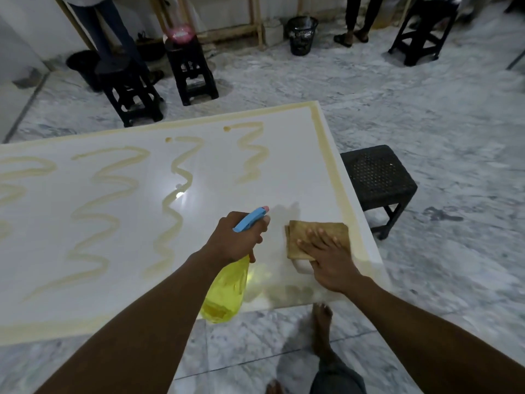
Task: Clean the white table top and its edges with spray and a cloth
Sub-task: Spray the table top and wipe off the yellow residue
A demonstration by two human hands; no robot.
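Left hand [237, 237] grips yellow spray bottle [225, 291] by its blue trigger head above white table top [85, 251], right hand [326, 260] presses flat, fingers straight, on brown cloth [318, 237] near right edge.

Free table top [136, 200] left of bottle [227, 288]

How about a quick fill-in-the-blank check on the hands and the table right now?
The left hand grips a spray bottle whose body is ____ in colour.
The right hand rests flat on the folded ____, near the right edge of the table.
Beside that edge stands a black ____ on the floor.
Missing words: yellow; cloth; stool.
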